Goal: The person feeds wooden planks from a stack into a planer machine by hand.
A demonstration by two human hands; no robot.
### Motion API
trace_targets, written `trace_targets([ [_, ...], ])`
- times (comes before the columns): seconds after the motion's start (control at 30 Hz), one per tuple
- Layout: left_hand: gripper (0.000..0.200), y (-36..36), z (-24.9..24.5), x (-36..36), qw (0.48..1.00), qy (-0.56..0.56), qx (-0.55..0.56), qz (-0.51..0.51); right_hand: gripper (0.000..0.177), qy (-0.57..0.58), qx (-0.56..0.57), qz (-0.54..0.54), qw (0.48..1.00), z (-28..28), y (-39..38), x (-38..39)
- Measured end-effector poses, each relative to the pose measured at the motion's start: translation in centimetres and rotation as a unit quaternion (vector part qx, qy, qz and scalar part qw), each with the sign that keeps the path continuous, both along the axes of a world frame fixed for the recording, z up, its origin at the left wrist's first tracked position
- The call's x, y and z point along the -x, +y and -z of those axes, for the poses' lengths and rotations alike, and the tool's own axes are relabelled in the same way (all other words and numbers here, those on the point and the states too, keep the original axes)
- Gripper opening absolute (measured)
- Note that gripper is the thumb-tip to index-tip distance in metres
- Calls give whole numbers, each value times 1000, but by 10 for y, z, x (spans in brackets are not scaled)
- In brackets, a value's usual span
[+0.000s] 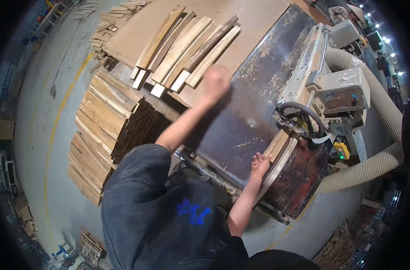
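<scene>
The fingers of the right hand are loosely parted against the strip — presumably so it is kept aligned — just beside the wheel. Well apart from the wheel, the blurred left hand is poised near the blanks; its fingers cannot be read.
</scene>
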State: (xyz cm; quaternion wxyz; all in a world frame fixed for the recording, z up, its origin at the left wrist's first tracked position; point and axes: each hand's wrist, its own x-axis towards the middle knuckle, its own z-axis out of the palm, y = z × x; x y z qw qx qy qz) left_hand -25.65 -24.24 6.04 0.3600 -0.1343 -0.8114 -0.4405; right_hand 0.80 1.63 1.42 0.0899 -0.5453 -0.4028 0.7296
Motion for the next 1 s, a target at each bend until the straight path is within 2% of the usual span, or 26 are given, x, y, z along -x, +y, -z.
trace_targets([
  [0.03, 23, -31, -18, 10, 997, 3, 1, -83, 49, 9, 18, -8, 1000, 2, 6, 5],
  [0.07, 30, -56, -6, 28, 981, 14, 63, -181, 49, 14, 18, -7, 1000, 2, 9, 13],
  [0.1, 35, -72, -12, 30, 964, -37, 92, -246, 48, -2, 8, -9, 1000, 1, 11, 21],
  [0.13, 32, -91, 6, 40, 965, -75, 118, -221, 48, -20, -2, -10, 1000, 3, 13, 25],
  [0.17, 32, -110, 18, 45, 970, -128, 143, -148, 48, 24, -44, -37, 998, 17, 18, 25],
  [0.2, 33, -123, 27, 45, 966, -182, 168, -75, 48, 24, -39, -38, 998, 17, 17, 27],
  [0.27, 32, -122, 40, 39, 986, -164, -5, -29, 50, -5, -137, -42, 990, 10, 12, 43],
  [0.3, 29, -122, 26, 26, 946, -282, -157, 23, 48, 3, -130, -43, 991, 6, 14, 46],
  [0.33, 34, -128, 22, 8, 907, -317, -267, 79, 48, 5, -128, -45, 991, 5, 20, 48],
  [0.37, 36, -127, 11, -16, 813, -386, -414, 135, 45, 25, -115, -34, 992, 7, 24, 49],
  [0.4, 39, -126, -3, -40, 687, -443, -545, 185, 43, 43, -102, -21, 994, 10, 23, 44],
  [0.47, 46, -125, -22, -68, 496, -476, -673, 273, 38, 52, -93, -30, 994, 5, 15, 31],
  [0.5, 53, -104, -80, -99, 561, -437, -679, 181, 38, 74, -135, -65, 986, 6, 10, 24],
  [0.53, 53, -114, -51, -97, 562, -438, -679, 178, 38, 97, -177, -102, 974, 6, 6, 17],
  [0.57, 55, -129, 0, -88, 459, -452, -711, 282, 37, 128, -209, -127, 961, 7, 1, 7],
  [0.6, 57, -133, 2, -91, 347, -453, -727, 382, 37, 130, -209, -129, 961, 7, -3, -2],
  [0.67, 58, -129, 10, -109, 260, -408, -790, 377, 38, 151, -232, -158, 948, 9, -11, -20],
  [0.73, 60, -121, -1, -137, 150, -296, -787, 520, 37, 138, -229, -153, 951, 7, -21, -39],
  [0.8, 57, -115, -7, -166, 139, -293, -790, 520, 37, 135, -250, -166, 944, 5, -31, -58],
  [0.87, 58, -107, -4, -192, 103, -282, -798, 523, 36, 138, -257, -177, 940, 3, -42, -76],
  [0.9, 57, -103, 2, -206, 124, -303, -794, 513, 36, 136, -264, -191, 936, 2, -47, -84],
  [1.0, 56, -89, 18, -253, 137, -322, -775, 525, 35, 139, -282, -223, 923, 6, -60, -109],
])
